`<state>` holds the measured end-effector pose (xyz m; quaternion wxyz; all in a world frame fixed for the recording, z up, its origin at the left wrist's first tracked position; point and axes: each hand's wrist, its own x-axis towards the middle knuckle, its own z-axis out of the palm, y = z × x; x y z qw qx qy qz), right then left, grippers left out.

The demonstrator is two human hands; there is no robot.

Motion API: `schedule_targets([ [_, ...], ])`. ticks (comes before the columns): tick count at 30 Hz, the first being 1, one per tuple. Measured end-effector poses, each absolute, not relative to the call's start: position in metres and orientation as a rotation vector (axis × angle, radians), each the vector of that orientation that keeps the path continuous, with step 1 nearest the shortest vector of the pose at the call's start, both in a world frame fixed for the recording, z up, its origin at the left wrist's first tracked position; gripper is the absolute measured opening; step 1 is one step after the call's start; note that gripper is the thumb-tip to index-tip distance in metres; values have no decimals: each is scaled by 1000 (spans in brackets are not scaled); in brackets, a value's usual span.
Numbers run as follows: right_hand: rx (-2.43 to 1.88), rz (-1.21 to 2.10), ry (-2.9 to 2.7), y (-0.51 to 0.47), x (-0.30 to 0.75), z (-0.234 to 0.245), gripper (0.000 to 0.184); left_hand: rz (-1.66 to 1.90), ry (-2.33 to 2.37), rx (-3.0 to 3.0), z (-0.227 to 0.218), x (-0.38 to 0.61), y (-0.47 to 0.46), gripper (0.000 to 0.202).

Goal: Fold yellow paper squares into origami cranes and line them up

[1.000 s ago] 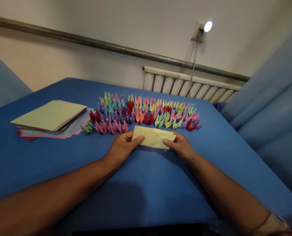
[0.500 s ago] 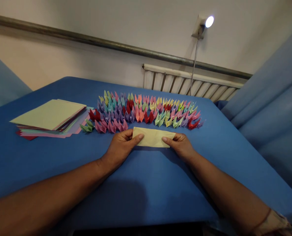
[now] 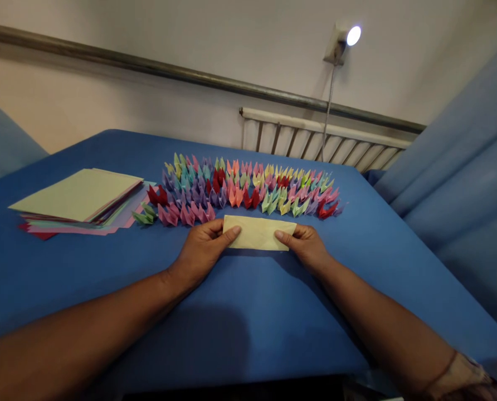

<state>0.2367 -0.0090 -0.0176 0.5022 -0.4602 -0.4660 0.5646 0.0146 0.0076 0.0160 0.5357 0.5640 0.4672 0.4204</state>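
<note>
A pale yellow folded paper [image 3: 257, 233], a wide rectangle, is held up between both hands just above the blue table. My left hand [image 3: 204, 245] pinches its left end, thumb in front and fingers behind. At the other end my right hand [image 3: 305, 243] grips the paper the same way, its thumb on the near face. The fingertips behind the paper are hidden. Right beyond the paper stand rows of small folded paper cranes [image 3: 237, 195] in pink, red, purple, green, yellow and blue.
A stack of coloured paper sheets [image 3: 77, 195], pale yellow on top, lies on the blue tablecloth [image 3: 190, 345] at the left. Behind the table are a radiator [image 3: 290, 133], a wall pipe [image 3: 169, 72] and a lit plug-in lamp [image 3: 354, 35]. A blue curtain [image 3: 461, 184] hangs at the right.
Both hands keep their hold on the folded paper, almost still. The whole view has shifted slightly, so things appear a little further left.
</note>
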Motion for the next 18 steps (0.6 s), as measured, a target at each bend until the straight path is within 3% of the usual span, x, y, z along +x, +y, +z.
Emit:
schedule_targets([
  [11, -1103, 1314, -1088, -7, 237, -17, 31, 1001, 1117, 1399, 15, 14, 11, 31],
  [18, -1293, 1226, -1270, 1, 242, -30, 30, 815, 1261, 1785, 6, 12, 22, 28],
])
